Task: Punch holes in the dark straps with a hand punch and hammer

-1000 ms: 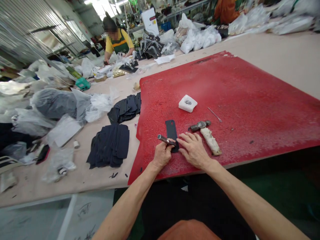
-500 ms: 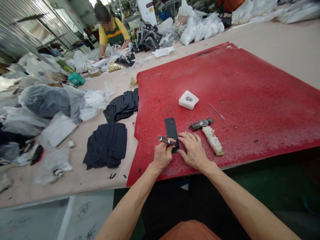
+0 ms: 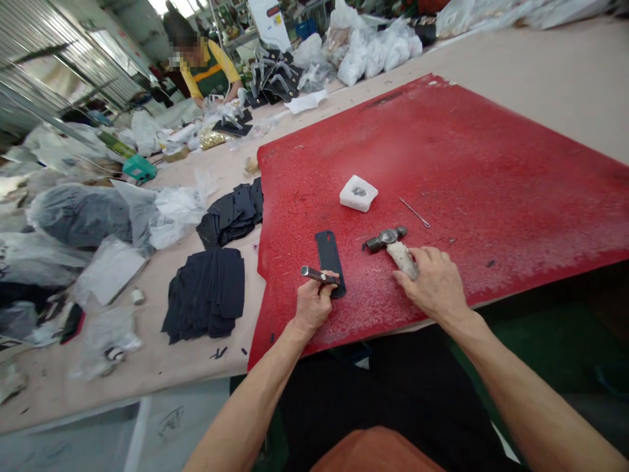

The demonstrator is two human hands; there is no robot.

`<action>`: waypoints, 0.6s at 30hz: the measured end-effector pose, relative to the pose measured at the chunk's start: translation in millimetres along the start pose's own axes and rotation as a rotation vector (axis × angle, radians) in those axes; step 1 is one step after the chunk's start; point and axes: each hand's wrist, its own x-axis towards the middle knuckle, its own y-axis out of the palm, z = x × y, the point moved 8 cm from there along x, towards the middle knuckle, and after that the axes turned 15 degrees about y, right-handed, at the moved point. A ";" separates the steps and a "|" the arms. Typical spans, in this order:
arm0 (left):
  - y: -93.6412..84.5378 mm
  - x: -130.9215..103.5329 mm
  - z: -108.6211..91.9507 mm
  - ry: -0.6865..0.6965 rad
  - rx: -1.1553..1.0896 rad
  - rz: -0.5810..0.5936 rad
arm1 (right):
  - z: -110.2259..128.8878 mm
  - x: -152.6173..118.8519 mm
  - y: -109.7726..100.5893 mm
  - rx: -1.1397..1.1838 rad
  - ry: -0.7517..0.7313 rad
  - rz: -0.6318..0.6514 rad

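Note:
My left hand is closed around a metal punch-like tool, its end pointing left over the lower part of a dark strip. The strip lies on the red mat and has a small slot near its top. My right hand is over the pale wrapped handle of a hammer, thumb and fingers apart on either side of it and hiding its lower end. The hammer lies flat on the mat.
A white block and a thin metal rod lie farther back on the mat. Dark cut pieces are piled at left, near plastic bags. Another person works at the far left.
My right hand has left the dark strip and moved right onto the hammer handle. My left hand still holds the tool at the strip. The view has shifted slightly.

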 end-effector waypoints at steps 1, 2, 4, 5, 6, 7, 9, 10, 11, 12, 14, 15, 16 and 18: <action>0.4 0.0 0.1 0.000 0.003 0.000 | -2.7 1.9 3.3 -0.051 0.012 0.045; 0.8 0.1 0.0 0.002 0.008 0.003 | -3.6 3.9 6.9 -0.083 0.023 0.091; 2.2 0.6 -1.0 0.007 0.024 0.019 | -3.7 8.9 13.5 -0.092 0.075 0.183; 3.0 0.9 -1.9 0.009 0.036 0.029 | -4.4 11.9 16.1 -0.065 0.123 0.233; 3.7 1.2 -2.8 0.008 0.049 0.040 | -5.9 14.6 18.5 -0.008 0.188 0.290; 4.4 1.4 -3.6 0.003 0.064 0.052 | -7.9 16.4 21.1 0.087 0.267 0.359; 5.6 1.9 -5.4 -0.011 0.100 0.077 | -9.9 14.3 28.9 0.403 0.437 0.543; 6.0 2.2 -6.4 -0.018 0.120 0.090 | -7.7 10.4 33.4 0.600 0.508 0.647; 6.2 2.6 -7.6 -0.024 0.138 0.101 | -3.8 5.7 36.9 0.792 0.561 0.741; 6.3 3.0 -8.9 -0.026 0.153 0.111 | 0.5 0.9 39.2 0.956 0.599 0.816; 5.4 4.0 -11.7 -0.024 0.171 0.116 | 4.4 -6.6 40.8 1.140 0.652 0.871; 4.7 4.5 -12.9 -0.022 0.176 0.114 | 3.7 -9.0 40.3 1.165 0.676 0.857; 4.0 4.9 -14.1 -0.019 0.181 0.113 | 2.7 -10.9 38.5 1.168 0.699 0.835; 3.3 5.8 -16.0 -0.013 0.200 0.119 | 4.4 -11.4 25.4 1.122 0.683 0.772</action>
